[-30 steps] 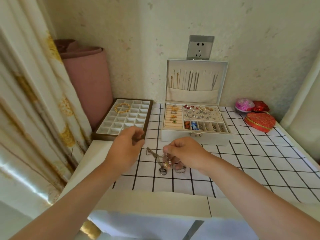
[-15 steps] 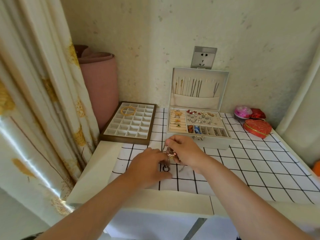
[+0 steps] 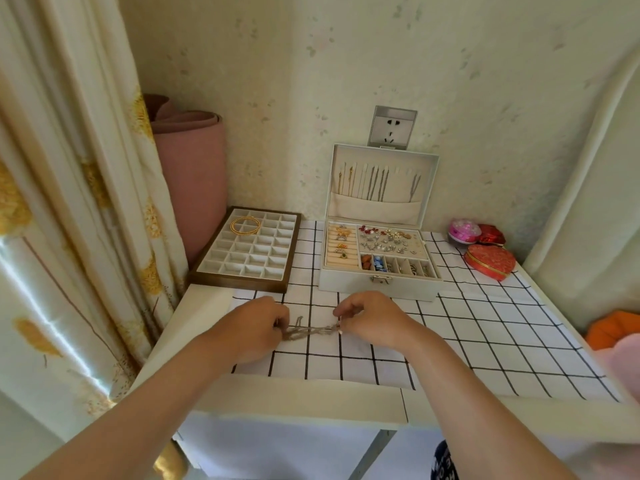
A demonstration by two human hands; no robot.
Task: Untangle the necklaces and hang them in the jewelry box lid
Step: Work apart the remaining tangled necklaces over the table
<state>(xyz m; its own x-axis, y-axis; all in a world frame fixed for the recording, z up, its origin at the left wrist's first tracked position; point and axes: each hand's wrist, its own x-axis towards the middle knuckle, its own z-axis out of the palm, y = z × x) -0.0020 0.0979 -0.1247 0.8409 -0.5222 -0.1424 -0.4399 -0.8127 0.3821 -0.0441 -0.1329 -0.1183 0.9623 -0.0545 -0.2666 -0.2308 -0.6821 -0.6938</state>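
1. The person's two hands meet near the front edge of the surface (image 3: 311, 396), left of its middle, over a white cloth (image 3: 485, 327) with black grid lines.
2. The left hand (image 3: 258, 327) has its fingers curled and pinches one end of the tangled necklaces (image 3: 310, 331).
3. The right hand (image 3: 370, 318) pinches the other end between thumb and fingertips, the remaining fingers bent.
4. The tangled necklaces run as a thin, knotted strand from hand to hand, with a short loop sticking up near the left hand. I cannot tell whether the strand touches the cloth or hangs just above it.
5. Right behind the hands, towards the back edge, sits the white jewelry box (image 3: 379, 287). Its tray is full of rings, earrings and small pieces.
6. Its lid (image 3: 382, 157) stands upright against the wall, and several chains (image 3: 375, 183) hang inside it, their lower ends tucked into a fabric pocket.
7. At the back left corner lies a brown-framed compartment tray (image 3: 247, 258), with gold bangles (image 3: 245, 226) in its far cells.
8. At the back right corner are a red heart-shaped box (image 3: 490, 261), a pink round box (image 3: 464, 230) and a smaller red box (image 3: 491, 234), close together.
9. A wall socket (image 3: 392, 128) shows just above the lid, a pink roll (image 3: 192, 174) stands behind the tray, and a curtain (image 3: 69, 202) hangs along the left edge.
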